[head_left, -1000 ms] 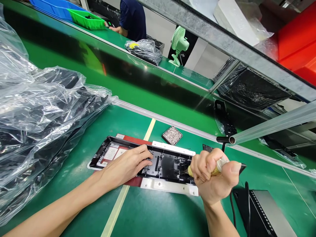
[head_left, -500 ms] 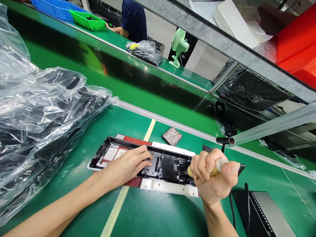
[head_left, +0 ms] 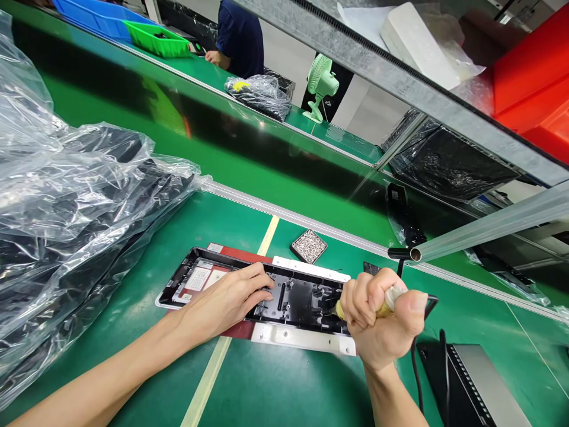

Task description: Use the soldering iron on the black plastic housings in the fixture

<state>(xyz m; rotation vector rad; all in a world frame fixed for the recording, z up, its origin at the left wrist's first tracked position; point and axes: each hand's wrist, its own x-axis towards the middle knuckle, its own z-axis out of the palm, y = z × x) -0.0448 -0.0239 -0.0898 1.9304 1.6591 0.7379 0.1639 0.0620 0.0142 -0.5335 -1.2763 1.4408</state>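
Your fingers (head_left: pixel 362 296) clench the corded tool (head_left: pixel 386 302) in your right hand (head_left: pixel 382 320) (tip leftward, along the black housing (head_left: pixel 293 296)); your left hand (head_left: pixel 226 299) presses flat.

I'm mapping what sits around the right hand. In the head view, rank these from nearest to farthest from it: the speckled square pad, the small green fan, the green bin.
From the right hand:
1. Speckled square pad, just up-left on the mat.
2. Small green fan, across the belt.
3. Green bin, far upper left.
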